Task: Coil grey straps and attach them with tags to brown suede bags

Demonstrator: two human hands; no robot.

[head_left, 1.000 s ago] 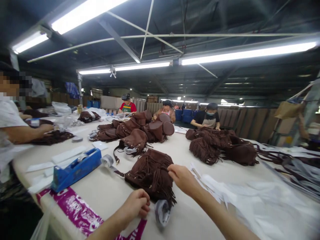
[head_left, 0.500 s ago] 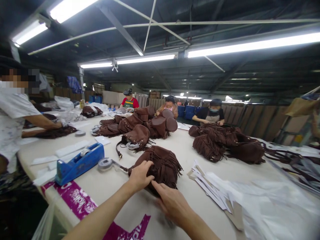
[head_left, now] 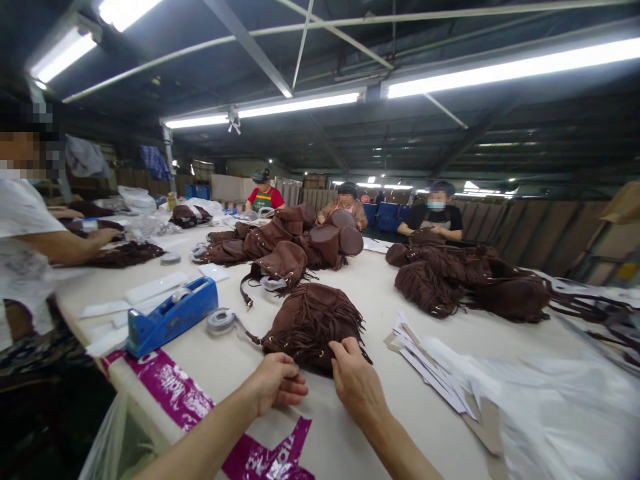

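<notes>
A dark brown fringed bag (head_left: 313, 323) lies on the table before me, its near edge lined with gold eyelets. At the right part of that edge, my right hand (head_left: 354, 373) has its thumb and fingers closed on the bag. Just in front of the bag's left part is my left hand (head_left: 280, 385), fingers loosely bent and apart from the thumb, with nothing visible in it. A strap runs from the bag's left side toward a roll of grey tape (head_left: 221, 321). Beyond it rests another brown bag (head_left: 283, 265) with a buckled strap.
A blue tape dispenser (head_left: 173, 317) and purple printed tape (head_left: 173, 393) are at left. White card strips (head_left: 430, 367) and clear plastic (head_left: 565, 407) lie at right. Brown bags (head_left: 470, 280) are heaped farther back. A co-worker (head_left: 30, 233) works at left; several people sit across the table.
My left hand has come off the bag toward me. My right hand has moved up onto the bag's near edge. The fringe lies differently, and the view has shifted slightly.
</notes>
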